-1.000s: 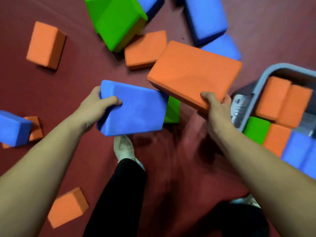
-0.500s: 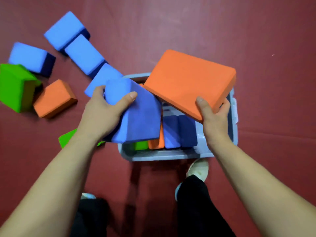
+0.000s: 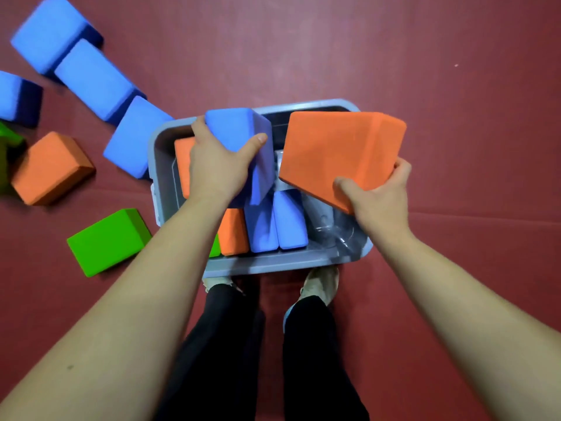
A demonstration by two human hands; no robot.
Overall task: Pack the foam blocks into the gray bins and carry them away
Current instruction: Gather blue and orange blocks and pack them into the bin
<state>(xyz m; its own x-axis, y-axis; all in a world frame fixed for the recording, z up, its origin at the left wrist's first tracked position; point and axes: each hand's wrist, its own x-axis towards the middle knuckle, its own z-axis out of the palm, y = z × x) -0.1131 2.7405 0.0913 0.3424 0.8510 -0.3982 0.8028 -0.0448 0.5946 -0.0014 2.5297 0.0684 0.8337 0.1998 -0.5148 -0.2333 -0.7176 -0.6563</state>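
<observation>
A gray bin (image 3: 273, 262) stands on the red floor just in front of my feet. It holds several foam blocks on edge: orange, blue, and a green one mostly hidden under my left arm. My left hand (image 3: 218, 168) grips a blue foam block (image 3: 243, 138) over the bin's left half, tilted downward. My right hand (image 3: 379, 196) grips a large orange foam block (image 3: 337, 150) by its near corner over the bin's right half, where the bin's floor shows bare.
Loose blocks lie on the floor to the left: a green block (image 3: 106, 241), an orange block (image 3: 48, 168), several blue blocks (image 3: 91, 77) running up to the far left, and a green edge (image 3: 7, 138) at the frame border. My shoes (image 3: 321, 284) touch the bin's near wall.
Both hands carried their blocks from the pile over to the bin. The blue block has turned more upright and dropped toward the bin; the orange block has moved right and lower.
</observation>
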